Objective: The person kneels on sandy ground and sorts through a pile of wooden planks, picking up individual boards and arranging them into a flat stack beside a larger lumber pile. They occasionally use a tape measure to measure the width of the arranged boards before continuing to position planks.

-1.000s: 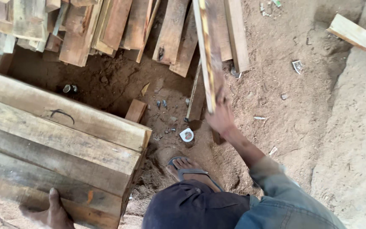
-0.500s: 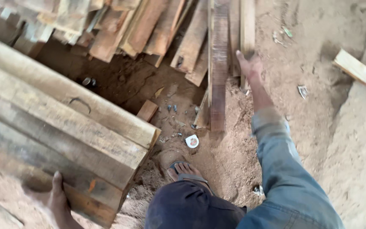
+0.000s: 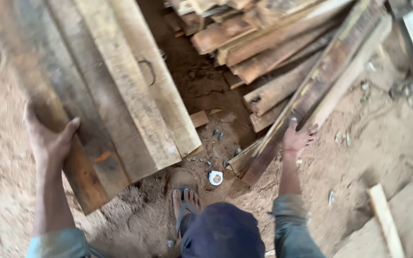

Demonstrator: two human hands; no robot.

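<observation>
Both plank stacks cut off by frame edge.

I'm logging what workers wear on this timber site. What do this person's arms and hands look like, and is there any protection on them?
Both hands are bare: no gloves, rings or watch show on the left hand or the right hand. The forearms are uncovered. Faded blue-grey denim-like sleeves are pushed up towards the elbows, the left sleeve and the right sleeve.

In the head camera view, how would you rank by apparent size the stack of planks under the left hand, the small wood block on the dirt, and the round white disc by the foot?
1. Stack of planks, though it is nearest the camera.
2. Small wood block.
3. Round white disc; it looks close to the block in size, so these two are unsure.
</observation>
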